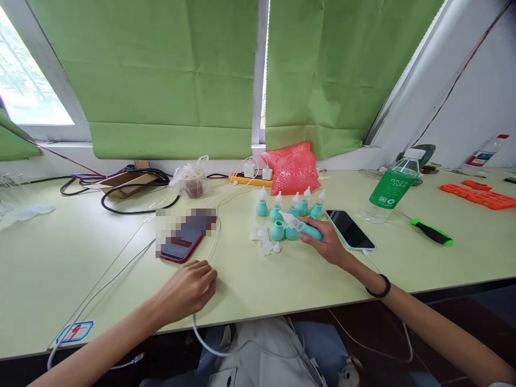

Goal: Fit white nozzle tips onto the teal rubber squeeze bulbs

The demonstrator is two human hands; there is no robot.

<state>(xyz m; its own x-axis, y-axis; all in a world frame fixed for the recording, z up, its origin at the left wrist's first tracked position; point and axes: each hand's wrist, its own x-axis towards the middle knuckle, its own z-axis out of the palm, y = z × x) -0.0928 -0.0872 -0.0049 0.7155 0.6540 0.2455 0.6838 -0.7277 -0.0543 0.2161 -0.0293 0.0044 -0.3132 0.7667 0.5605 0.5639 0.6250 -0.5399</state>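
Observation:
My right hand (325, 244) grips a teal bulb nasal aspirator (309, 231), tilted so its clear tip points up and left. Several more teal aspirators (262, 207) with clear tips stand upright behind it. A teal bulb without a tip (278, 230) stands just left of the held one. Small clear and white parts (264, 242) lie in a loose pile in front of that bulb. My left hand (196, 286) rests near the table's front edge with its fingers curled in. A white cable (215, 236) runs down to this hand; the inside of the fist is hidden.
A phone in a red case (183, 244) lies left, another phone (351, 230) right. Farther right are a green-labelled bottle (391, 188), a screwdriver (432, 232) and orange trays (478, 194). Pink bubble wrap (296, 172) and a yellow power strip (242, 179) sit at the back.

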